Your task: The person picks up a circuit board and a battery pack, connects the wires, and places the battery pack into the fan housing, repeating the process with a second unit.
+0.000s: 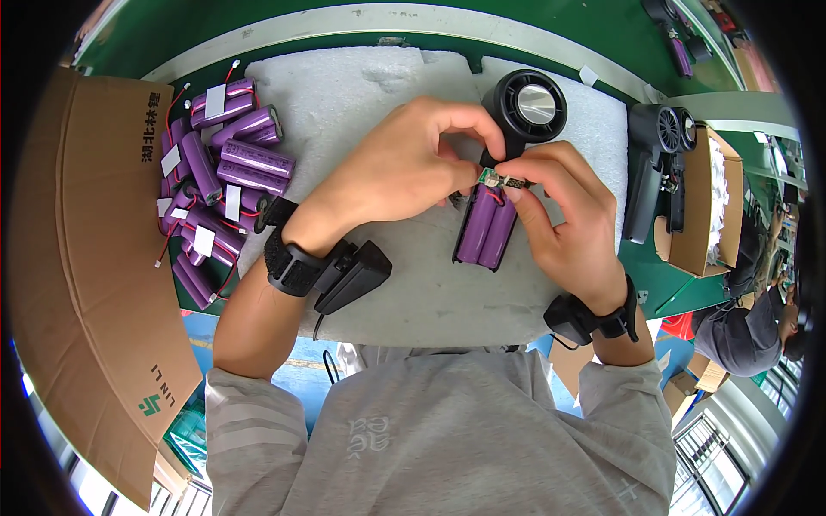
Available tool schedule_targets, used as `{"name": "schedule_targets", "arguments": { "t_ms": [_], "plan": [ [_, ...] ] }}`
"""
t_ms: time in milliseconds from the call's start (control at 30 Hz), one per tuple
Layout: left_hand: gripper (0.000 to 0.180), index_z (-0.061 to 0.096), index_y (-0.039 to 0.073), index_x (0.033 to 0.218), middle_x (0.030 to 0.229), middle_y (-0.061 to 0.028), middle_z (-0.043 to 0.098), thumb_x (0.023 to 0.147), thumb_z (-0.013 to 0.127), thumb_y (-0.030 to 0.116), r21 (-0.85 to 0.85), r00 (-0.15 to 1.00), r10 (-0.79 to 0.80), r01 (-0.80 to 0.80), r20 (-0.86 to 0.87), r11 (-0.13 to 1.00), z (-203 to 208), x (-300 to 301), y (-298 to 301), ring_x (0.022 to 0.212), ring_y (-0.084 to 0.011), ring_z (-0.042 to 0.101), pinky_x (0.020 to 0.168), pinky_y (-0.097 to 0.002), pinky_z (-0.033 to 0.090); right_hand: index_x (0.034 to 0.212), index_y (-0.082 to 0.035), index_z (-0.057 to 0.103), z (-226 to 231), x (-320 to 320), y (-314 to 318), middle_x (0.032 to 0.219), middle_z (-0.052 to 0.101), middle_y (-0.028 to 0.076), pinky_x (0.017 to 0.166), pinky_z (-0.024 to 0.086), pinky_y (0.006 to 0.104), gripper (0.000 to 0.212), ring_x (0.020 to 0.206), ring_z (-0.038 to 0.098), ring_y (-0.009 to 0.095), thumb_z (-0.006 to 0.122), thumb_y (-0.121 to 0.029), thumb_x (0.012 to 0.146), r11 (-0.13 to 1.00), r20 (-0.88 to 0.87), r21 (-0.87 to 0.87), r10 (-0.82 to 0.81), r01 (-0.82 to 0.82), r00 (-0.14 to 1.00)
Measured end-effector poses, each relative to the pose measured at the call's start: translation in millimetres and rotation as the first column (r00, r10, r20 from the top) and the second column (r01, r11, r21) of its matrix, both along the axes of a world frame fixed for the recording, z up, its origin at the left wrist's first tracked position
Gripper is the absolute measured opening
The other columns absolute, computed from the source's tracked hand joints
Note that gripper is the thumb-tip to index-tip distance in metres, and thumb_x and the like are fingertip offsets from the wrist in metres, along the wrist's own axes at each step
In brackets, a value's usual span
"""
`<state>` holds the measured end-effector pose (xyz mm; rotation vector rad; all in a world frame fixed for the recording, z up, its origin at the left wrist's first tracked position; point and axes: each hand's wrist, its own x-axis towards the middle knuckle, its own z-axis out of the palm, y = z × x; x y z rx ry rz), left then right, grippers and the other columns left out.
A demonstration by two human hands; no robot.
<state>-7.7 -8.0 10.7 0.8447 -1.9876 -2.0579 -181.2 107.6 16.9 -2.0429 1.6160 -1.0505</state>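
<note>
A small green circuit board [489, 178] with metal parts sits between the fingertips of both hands. My left hand [404, 163] pinches at its left edge, the index finger arched above. My right hand [570, 215] grips its right end between thumb and index finger. Just below lies a pair of purple battery cells [484, 230] in an open black handle shell [461, 234], with red wires running up toward the board. The handle joins a round black fan head [525, 107] with a silvery centre, which lies beyond my fingers. My fingers partly hide the joint.
A white foam mat [344, 112] covers the green bench. Purple battery packs [211, 168] with wires are heaped at left, beside a large cardboard box [86, 258]. At right lie black fan housings [650, 163] and an open carton [730, 206]. Another person [748, 335] sits far right.
</note>
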Motion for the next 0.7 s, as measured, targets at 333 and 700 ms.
{"name": "schedule_targets", "arguments": {
  "t_ms": [333,700],
  "plan": [
    [0.021,0.063,0.004,0.099,0.083,-0.0017,0.065,0.079,0.056,-0.001,-0.043,1.0,0.013,-0.012,0.027,0.999,-2.3,-1.0,1.9,0.071,-0.0078,0.062,0.056,-0.0223,0.049,0.1,0.0,0.065,0.2,1.5,1.9,0.092,0.059,0.011,0.065,0.049,0.028,0.02,0.077,0.061,0.021,0.064,0.008,0.082,0.995,-0.007,0.1,-0.022,0.022,1.0],
    [0.019,0.063,0.004,0.099,0.085,-0.0016,0.067,0.081,0.057,0.0,-0.005,1.0,0.01,-0.01,0.01,1.0,-0.7,-0.4,1.1,0.072,-0.0085,0.062,0.059,-0.0224,0.051,0.104,-0.002,0.067,3.0,1.9,4.5,0.102,0.062,0.01,0.068,0.05,0.027,0.022,0.079,0.062,0.02,0.061,0.008,0.085,0.979,0.065,0.173,-0.12,0.107,0.991]
  ]
}}
